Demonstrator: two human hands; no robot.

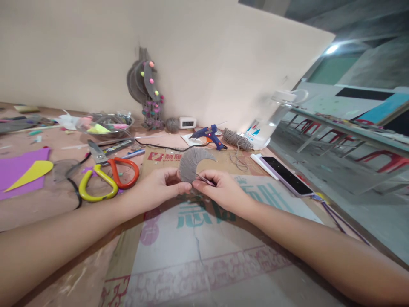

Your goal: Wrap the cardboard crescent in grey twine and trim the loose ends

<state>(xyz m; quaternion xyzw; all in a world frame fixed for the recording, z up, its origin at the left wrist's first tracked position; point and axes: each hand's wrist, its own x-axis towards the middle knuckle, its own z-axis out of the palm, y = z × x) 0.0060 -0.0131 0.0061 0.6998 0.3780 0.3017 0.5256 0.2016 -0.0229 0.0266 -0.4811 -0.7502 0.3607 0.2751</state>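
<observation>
A crescent moon shape [191, 164] wrapped in grey yarn is held up over the printed board. My left hand [169, 184] grips its left edge between thumb and fingers. Closed at its lower right is my right hand [220, 189], the thumb and fingers pinching near the lower tip. A thin, dark pinkish piece [206, 180] shows between those right fingers; its kind is unclear. Under both hands lies the cardboard [166, 264] with green and red print. Behind the crescent rests a blue glue gun [209, 135], beside a grey yarn bundle [238, 140].
Scissors with yellow and orange handles [99, 181], a box cutter [116, 149] and purple felt [25, 170] lie left. A clear bowl [105, 125], a hanging moon ornament [143, 89] and a small clock [187, 123] stand behind. At right are a phone [286, 175] and jug [271, 117].
</observation>
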